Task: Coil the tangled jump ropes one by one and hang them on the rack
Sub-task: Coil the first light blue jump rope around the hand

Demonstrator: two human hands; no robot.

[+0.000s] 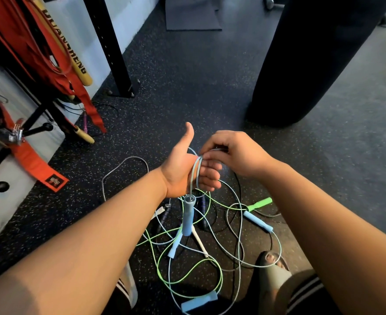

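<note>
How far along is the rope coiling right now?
Early. Nothing visibly finished: no coiled jump rope shows on the rack. In hand: the left hand carries a few light blue rope loops, its handle dangling, while the right hand feeds cord. Left: the green rope and other tangled ropes on the floor.
</note>
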